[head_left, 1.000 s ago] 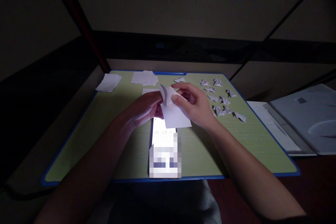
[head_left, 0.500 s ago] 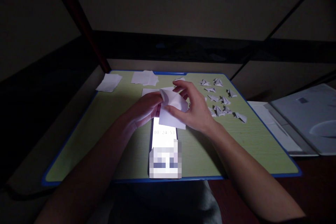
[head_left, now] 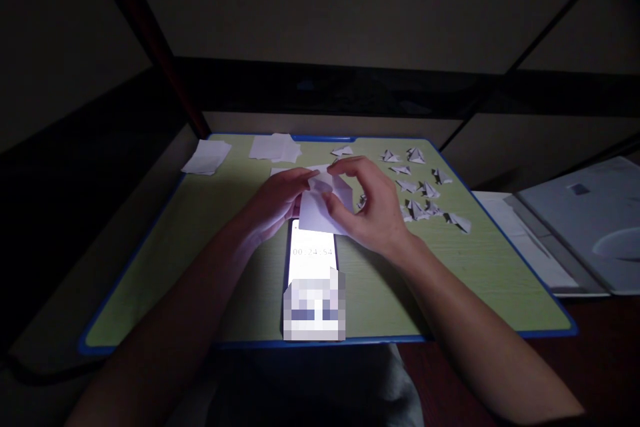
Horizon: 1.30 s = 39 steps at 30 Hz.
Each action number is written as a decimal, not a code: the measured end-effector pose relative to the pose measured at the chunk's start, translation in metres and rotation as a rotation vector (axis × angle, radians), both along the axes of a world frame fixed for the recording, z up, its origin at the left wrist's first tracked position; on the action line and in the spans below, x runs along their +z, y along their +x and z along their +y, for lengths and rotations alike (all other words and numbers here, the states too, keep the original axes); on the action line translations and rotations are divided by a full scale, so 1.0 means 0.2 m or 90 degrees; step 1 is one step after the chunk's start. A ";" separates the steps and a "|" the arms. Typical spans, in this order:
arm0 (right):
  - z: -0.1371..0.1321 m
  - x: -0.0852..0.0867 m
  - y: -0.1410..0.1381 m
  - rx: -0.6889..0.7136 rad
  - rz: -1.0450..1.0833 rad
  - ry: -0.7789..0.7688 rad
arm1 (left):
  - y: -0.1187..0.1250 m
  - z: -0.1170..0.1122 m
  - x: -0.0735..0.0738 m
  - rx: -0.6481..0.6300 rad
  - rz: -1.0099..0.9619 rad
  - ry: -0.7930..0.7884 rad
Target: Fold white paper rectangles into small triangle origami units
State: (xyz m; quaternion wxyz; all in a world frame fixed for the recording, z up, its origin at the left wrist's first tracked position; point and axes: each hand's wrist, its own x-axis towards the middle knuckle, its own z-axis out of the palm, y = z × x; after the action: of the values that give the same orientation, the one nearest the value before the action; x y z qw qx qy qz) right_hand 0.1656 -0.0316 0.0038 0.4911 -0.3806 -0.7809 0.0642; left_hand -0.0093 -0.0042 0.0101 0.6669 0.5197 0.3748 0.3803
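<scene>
A small white sheet of paper [head_left: 320,213], its far edge bent over, is held up above the table between both hands. My left hand [head_left: 280,200] grips its left side, thumb along the top and the other fingers partly hidden behind it. With thumb and index finger, my right hand [head_left: 370,207] pinches the right side near the bent part. Directly beneath the paper lies a lit phone [head_left: 313,260] showing a running timer; its lower part is blurred out.
The green table [head_left: 200,267] has a blue rim. Paper stacks lie at the far left [head_left: 206,157] and far middle [head_left: 274,147]. Several small folded paper pieces [head_left: 415,210] are spread over the right side. A grey-white box [head_left: 585,213] stands beyond the right edge.
The paper's far edge, raised and curled before, is now bent further down toward me. My right fingers have drawn in closer to my left thumb. The timer has advanced.
</scene>
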 end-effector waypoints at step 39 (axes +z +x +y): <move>0.05 0.02 -0.01 0.101 0.336 -0.389 | -0.01 0.04 -0.06 0.028 0.131 0.214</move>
State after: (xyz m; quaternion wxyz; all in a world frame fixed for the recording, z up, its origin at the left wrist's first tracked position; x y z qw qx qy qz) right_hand 0.1637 -0.0216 0.0074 0.5324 -0.4180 -0.6004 0.4259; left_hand -0.0119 0.0028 -0.0023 0.5204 0.6517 0.3833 0.3968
